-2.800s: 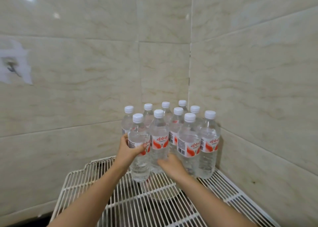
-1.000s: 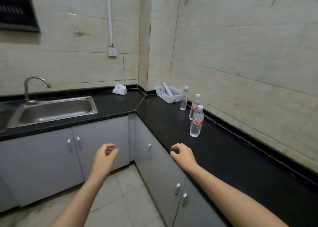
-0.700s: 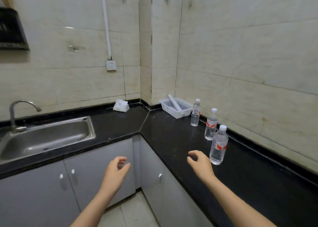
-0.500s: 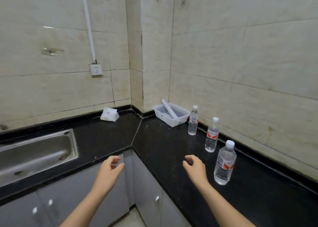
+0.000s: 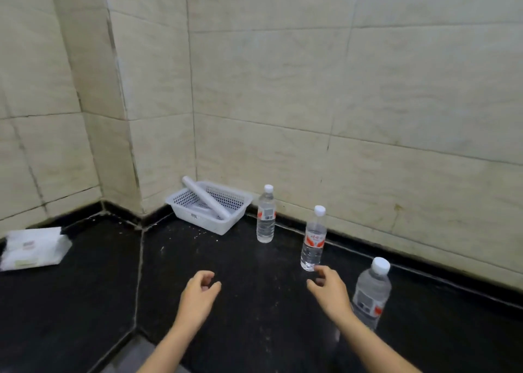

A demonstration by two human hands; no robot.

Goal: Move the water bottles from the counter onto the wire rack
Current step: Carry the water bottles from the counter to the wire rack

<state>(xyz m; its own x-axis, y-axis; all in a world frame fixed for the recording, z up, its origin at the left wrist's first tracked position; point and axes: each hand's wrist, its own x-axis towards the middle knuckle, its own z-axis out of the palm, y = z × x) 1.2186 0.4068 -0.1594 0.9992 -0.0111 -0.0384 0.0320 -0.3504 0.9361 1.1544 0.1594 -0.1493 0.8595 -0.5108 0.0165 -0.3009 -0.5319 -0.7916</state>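
Three clear water bottles with white caps and red-white labels stand upright in a row along the right wall on the black counter (image 5: pixel 254 302): a far bottle (image 5: pixel 266 214), a middle bottle (image 5: pixel 313 240) and a near bottle (image 5: pixel 371 293). My right hand (image 5: pixel 329 292) hovers empty over the counter, fingers curled apart, just below the middle bottle and left of the near one. My left hand (image 5: pixel 199 294) is also empty and loosely open, further left over the counter. The wire rack is out of view.
A white perforated plastic basket (image 5: pixel 195 215) with a white roll (image 5: pixel 206 199) in it sits in the counter's corner. A white tissue pack (image 5: pixel 32 248) lies at the far left. Tiled walls close off the back and right; the counter's front edge runs at bottom left.
I have turned from the wire rack, where both hands were at the bottles, to the counter. The view has closed in on the three bottles and both empty hands have reached forward over the counter.
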